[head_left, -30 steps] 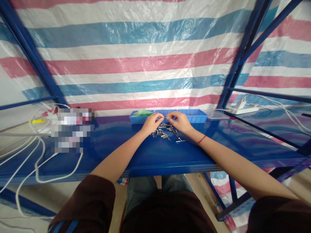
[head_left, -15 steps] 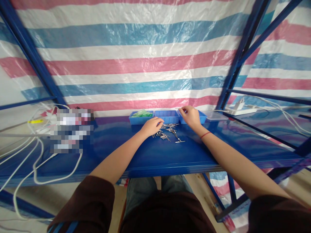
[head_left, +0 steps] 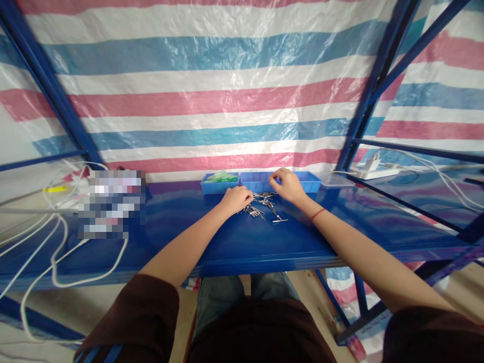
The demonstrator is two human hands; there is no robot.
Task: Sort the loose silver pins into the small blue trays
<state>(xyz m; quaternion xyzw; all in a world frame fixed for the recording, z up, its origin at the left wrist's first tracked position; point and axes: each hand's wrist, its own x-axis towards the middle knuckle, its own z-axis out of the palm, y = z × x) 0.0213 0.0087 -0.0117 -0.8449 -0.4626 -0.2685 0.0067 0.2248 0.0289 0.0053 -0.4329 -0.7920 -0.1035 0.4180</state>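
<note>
Several thin metal pieces [head_left: 254, 212] lie in a loose pile on the blue table. My left hand [head_left: 237, 199] rests at the pile's left side, its fingers curled down over the pieces; what they hold, if anything, is too small to tell. Over the front edge of the blue bins is my right hand [head_left: 286, 184], thumb and forefinger pinched together, with nothing clear to see between them. Behind the pile, one blue bin [head_left: 259, 177] stands beside another with green items [head_left: 222, 176] in it. A T-shaped metal piece [head_left: 280, 220] lies apart, nearer to me.
White cables [head_left: 91, 278] and a blurred-out patch of things [head_left: 111, 204] are at the left. A clear lid [head_left: 338, 180] lies right of the bins, and a white power strip [head_left: 378, 171] is farther right. Blue frame posts rise on both sides before a striped sheet [head_left: 212, 101].
My right hand has moved left and slightly down from over the right bin, and the thin piece at its fingertips no longer shows. My left hand has shifted slightly downward.
</note>
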